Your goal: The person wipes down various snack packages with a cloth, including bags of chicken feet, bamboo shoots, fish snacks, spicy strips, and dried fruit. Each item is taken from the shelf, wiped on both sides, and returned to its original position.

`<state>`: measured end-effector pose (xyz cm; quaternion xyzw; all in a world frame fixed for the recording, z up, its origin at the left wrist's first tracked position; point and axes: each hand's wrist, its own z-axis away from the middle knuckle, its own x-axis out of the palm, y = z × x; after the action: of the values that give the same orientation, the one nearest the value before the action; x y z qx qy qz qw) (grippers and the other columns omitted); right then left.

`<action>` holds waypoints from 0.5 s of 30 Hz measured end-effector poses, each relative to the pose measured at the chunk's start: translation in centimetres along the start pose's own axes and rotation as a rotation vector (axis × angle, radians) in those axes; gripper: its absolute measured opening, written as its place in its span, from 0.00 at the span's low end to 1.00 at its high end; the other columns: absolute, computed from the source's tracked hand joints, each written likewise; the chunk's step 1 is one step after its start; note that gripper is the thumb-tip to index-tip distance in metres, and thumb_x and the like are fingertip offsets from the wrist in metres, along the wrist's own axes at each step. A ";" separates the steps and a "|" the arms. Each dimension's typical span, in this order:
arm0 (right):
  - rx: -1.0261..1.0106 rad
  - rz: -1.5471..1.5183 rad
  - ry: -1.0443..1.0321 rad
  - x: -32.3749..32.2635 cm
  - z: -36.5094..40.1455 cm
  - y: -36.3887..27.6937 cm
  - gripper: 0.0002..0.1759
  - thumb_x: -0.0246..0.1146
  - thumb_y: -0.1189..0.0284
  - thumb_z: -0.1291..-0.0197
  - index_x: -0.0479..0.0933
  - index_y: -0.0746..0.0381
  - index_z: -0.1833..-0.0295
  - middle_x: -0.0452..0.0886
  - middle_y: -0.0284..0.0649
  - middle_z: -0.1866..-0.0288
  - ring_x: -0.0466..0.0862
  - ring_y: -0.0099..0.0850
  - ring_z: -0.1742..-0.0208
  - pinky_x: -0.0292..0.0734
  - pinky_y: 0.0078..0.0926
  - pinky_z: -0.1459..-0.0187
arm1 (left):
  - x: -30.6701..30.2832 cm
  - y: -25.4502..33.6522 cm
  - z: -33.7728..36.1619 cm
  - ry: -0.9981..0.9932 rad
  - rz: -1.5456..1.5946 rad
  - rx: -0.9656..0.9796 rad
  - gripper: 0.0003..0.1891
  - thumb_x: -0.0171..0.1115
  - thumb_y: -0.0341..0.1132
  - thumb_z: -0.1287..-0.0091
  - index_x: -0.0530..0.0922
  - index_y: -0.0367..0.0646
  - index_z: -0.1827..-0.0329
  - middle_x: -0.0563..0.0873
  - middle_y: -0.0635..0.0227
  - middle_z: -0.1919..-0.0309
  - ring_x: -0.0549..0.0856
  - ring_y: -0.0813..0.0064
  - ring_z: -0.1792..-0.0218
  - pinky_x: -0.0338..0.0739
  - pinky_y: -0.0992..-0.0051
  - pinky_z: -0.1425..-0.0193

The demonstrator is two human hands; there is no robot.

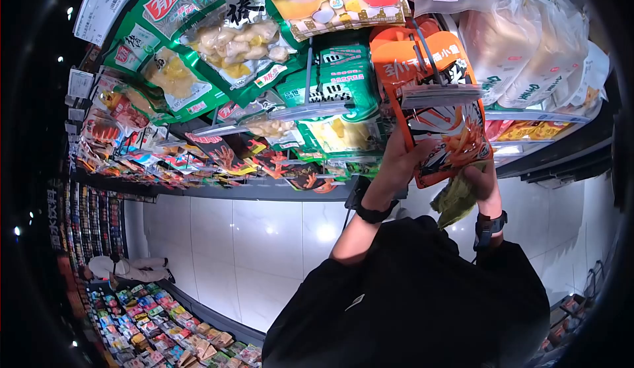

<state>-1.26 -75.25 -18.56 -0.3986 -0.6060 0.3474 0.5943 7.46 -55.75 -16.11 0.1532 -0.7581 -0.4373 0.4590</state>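
Note:
An orange and black snack packet (449,137) hangs at the front of a hook, below a clear price-tag holder (441,96). My left hand (398,165) grips its left edge, with the thumb across the front. At the lower right corner of the packet is my right hand (481,182), closed around a crumpled green cloth (454,201) that droops below the fingers. Behind the held packet hangs another orange packet (399,54). To its left are green packets (340,113) on a neighbouring hook.
Large green bags (234,41) hang at upper left, and white bread-like bags (505,54) stand on the right of the shelf. Tiled floor (264,242) lies below. A person (129,269) is in the far left aisle, near a display of colourful packets (155,325).

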 end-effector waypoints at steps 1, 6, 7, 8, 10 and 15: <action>0.014 -0.049 -0.024 -0.1 0.1 -0.3 0.44 0.74 0.66 0.48 0.65 0.70 0.28 0.81 0.45 0.38 0.84 0.34 0.40 0.79 0.32 0.38 | -0.2 -0.3 0.3 -0.003 -0.019 -0.003 0.27 0.59 0.21 0.29 0.63 0.37 0.28 0.79 0.59 0.38 0.81 0.70 0.38 0.81 0.68 0.36; 0.054 -0.022 0.036 -2.5 1.3 2.1 0.45 0.75 0.62 0.49 0.66 0.70 0.29 0.82 0.45 0.41 0.85 0.34 0.43 0.81 0.31 0.41 | -0.6 -1.6 3.2 0.051 -0.030 -0.047 0.28 0.58 0.18 0.30 0.63 0.37 0.28 0.80 0.59 0.37 0.81 0.71 0.38 0.80 0.68 0.36; 0.065 -0.001 0.024 -2.8 1.7 2.4 0.44 0.76 0.61 0.49 0.67 0.70 0.30 0.83 0.45 0.41 0.85 0.34 0.44 0.81 0.31 0.42 | -0.7 -2.0 4.0 0.059 -0.035 -0.058 0.28 0.58 0.17 0.31 0.63 0.36 0.28 0.80 0.59 0.37 0.81 0.71 0.38 0.80 0.68 0.37; 0.074 -0.004 0.022 -3.2 2.1 2.7 0.44 0.76 0.61 0.49 0.67 0.70 0.30 0.83 0.45 0.41 0.85 0.34 0.44 0.81 0.31 0.42 | -0.5 -1.8 4.8 0.093 -0.046 -0.126 0.28 0.58 0.17 0.32 0.64 0.36 0.29 0.81 0.58 0.38 0.81 0.69 0.38 0.79 0.67 0.36; 0.134 0.004 -0.085 -4.1 3.0 3.1 0.40 0.76 0.61 0.47 0.71 0.72 0.33 0.83 0.44 0.43 0.86 0.34 0.45 0.80 0.32 0.41 | -1.0 -2.5 6.1 0.051 -0.125 -0.074 0.28 0.58 0.17 0.32 0.65 0.35 0.29 0.81 0.58 0.38 0.82 0.67 0.38 0.78 0.66 0.35; 0.339 -0.074 -0.039 -3.6 6.4 2.7 0.31 0.71 0.65 0.40 0.74 0.73 0.37 0.85 0.44 0.46 0.86 0.33 0.48 0.80 0.31 0.42 | -1.7 -4.7 10.4 0.039 0.109 -0.102 0.33 0.66 0.25 0.34 0.63 0.35 0.26 0.76 0.53 0.32 0.78 0.61 0.34 0.74 0.61 0.30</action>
<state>-7.52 -76.94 -22.95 -0.2631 -0.5645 0.4302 0.6535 -1.07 -51.95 -22.92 0.0966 -0.7330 -0.4464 0.5042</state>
